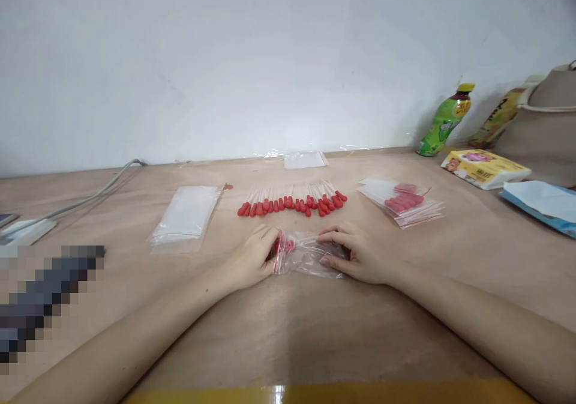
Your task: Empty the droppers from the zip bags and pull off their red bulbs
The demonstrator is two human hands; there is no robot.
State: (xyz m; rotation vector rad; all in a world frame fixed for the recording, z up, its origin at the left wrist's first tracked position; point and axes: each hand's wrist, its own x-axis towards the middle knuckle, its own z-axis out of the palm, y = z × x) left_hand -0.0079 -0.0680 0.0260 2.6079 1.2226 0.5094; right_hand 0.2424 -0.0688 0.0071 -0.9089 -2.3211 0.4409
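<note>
A clear zip bag [308, 260] with a red-lined mouth lies on the table between my hands. My left hand [256, 257] is closed on its mouth end, thumb and fingers on either side of the red strip. Something small and red [288, 246] shows at that end, partly hidden by the fingers. My right hand [360, 253] rests on the bag's other end, with curled fingers and thumb on the film. Beyond the hands, a row of red-tipped sticks [292, 203] points its red ends toward me.
Flat empty bags [184, 215] are stacked on the left. To the right, a pile of bags [405, 203] has red pieces in it. Another bag stack [306, 160] lies by the wall. A green bottle [443, 122], yellow pack [486, 168] and grey cable [99, 194] are farther out.
</note>
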